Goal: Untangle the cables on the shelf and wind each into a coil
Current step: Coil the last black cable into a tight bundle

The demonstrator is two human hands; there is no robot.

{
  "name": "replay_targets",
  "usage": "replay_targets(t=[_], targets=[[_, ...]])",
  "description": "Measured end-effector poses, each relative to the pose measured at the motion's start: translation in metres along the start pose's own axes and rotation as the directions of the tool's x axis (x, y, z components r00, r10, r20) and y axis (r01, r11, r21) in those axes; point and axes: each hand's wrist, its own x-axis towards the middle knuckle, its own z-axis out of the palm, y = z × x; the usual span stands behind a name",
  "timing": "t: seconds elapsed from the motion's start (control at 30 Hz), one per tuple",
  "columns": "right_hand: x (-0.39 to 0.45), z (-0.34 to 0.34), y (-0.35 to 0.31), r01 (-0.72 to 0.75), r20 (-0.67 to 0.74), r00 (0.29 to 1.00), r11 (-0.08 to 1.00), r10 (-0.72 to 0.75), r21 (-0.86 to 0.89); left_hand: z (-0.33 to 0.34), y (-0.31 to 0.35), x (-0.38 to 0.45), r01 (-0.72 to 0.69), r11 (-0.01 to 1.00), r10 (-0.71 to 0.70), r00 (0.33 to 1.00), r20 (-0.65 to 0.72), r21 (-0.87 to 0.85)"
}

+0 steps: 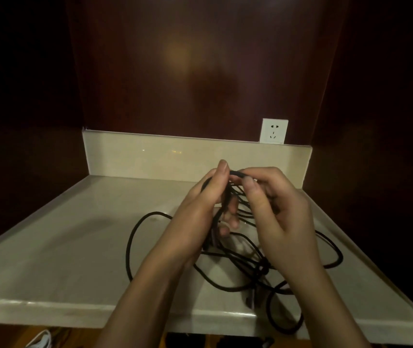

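Two hands, left hand (201, 204) and right hand (279, 209), pinch black cables (135, 237) above shelf (62, 247).

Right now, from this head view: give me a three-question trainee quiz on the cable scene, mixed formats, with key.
1. True or false: both the left hand and the right hand grip the black cables.
2. Multiple choice: the wall socket sits A) above the backsplash, toward the right; B) on the shelf's front edge; C) on the left side wall.
3. Fill in: the loose loops lie tangled on the pale ____.

Key: 1 true; 2 A; 3 shelf.
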Motion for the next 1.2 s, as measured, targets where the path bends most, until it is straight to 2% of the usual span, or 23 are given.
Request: replay_targets(t=[0.1, 0.3, 0.4, 0.5, 0.6, 0.67, 0.73, 0.83, 0.87, 0.93, 1.03, 1.2], targets=[[-0.001, 0.003, -0.002, -0.054, -0.002, 0.999, 0.997, 0.054, 0.055, 0.0, -0.002, 0.0, 0.02, 0.999, -0.019, 0.999, 0.042, -0.033], [0.001, 0.004, 0.0, -0.142, 0.001, 0.99, 0.981, 0.143, 0.13, -0.008, -0.006, -0.002, -0.008, 0.98, 0.041, 0.985, 0.167, -0.198], [0.002, 0.003, -0.003, -0.155, 0.01, 0.988, 0.969, 0.156, 0.193, -0.005, -0.009, -0.001, -0.06, 0.993, 0.07, 0.993, 0.096, -0.102], [0.0, 0.004, -0.002, -0.158, 0.0, 0.987, 0.974, 0.16, 0.162, -0.003, -0.007, 0.0, -0.127, 0.991, 0.126, 0.992, -0.026, -0.042], [-0.001, 0.006, 0.004, -0.139, -0.044, 0.989, 0.989, 0.141, 0.039, -0.002, -0.002, -0.003, -0.197, 0.979, 0.199, 0.979, -0.034, 0.048], [-0.001, 0.008, 0.007, -0.144, -0.073, 0.987, 0.99, 0.144, -0.005, -0.002, -0.001, -0.007, -0.182, 0.983, 0.182, 0.983, 0.002, 0.03], [-0.001, 0.01, 0.007, -0.152, -0.074, 0.985, 0.986, 0.157, 0.061, 0.001, 0.0, -0.01, -0.173, 0.984, 0.173, 0.985, 0.001, -0.047], [0.0, 0.011, 0.004, -0.218, -0.104, 0.958, 0.914, 0.268, 0.342, 0.007, -0.002, -0.007, -0.197, 0.96, 0.204, 0.979, 0.014, -0.198], [0.0, 0.013, 0.005, -0.233, -0.128, 0.945, 0.897, 0.299, 0.376, 0.01, -0.003, -0.005, -0.203, 0.943, 0.213, 0.977, 0.012, -0.262], [-0.003, 0.018, 0.006, -0.256, -0.175, 0.928, 0.902, 0.33, 0.348, 0.017, -0.002, -0.001, -0.203, 0.901, 0.222, 0.975, 0.006, -0.383], [-0.01, 0.026, 0.014, -0.24, -0.175, 0.947, 0.955, 0.27, 0.177, 0.019, 0.002, 0.001, -0.201, 0.824, 0.241, 0.971, 0.006, -0.529], [-0.024, 0.036, 0.036, -0.191, -0.001, 0.981, 0.966, 0.193, -0.174, 0.006, 0.013, -0.005, -0.266, 0.706, 0.298, 0.952, -0.065, -0.656]])
